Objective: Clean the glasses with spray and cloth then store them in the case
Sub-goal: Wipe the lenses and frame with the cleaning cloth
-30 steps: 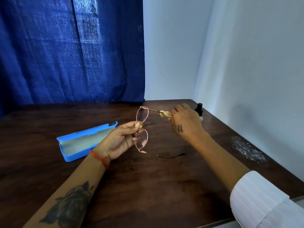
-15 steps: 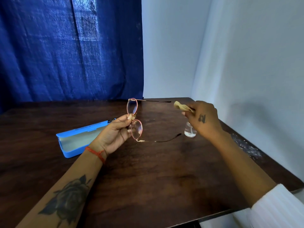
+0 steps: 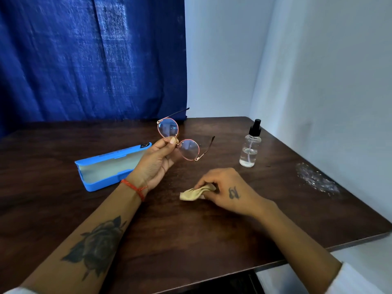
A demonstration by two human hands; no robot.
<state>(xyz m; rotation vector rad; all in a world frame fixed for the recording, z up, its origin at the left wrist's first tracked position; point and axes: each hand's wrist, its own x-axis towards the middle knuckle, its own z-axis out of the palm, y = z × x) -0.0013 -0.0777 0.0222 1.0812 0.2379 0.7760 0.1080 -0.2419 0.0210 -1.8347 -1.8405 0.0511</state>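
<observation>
Right hand (image 3: 224, 190) lowered cloth (image 3: 196, 193) from mid-air to table (image 3: 212, 240), apparently touching; glasses (image 3: 179, 139) tilted.

A dark wooden desk (image 3: 191, 230) stands in a corner of pale walls (image 3: 318, 71), a blue curtain (image 3: 84, 60) behind.

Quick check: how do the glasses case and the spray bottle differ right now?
The glasses case is opaque blue; the spray bottle is clear with a black nozzle. The case lies flat and long; the bottle stands upright. The case is open, showing a pale lining; the bottle's nozzle top is on. Both rest untouched on the table.
</observation>
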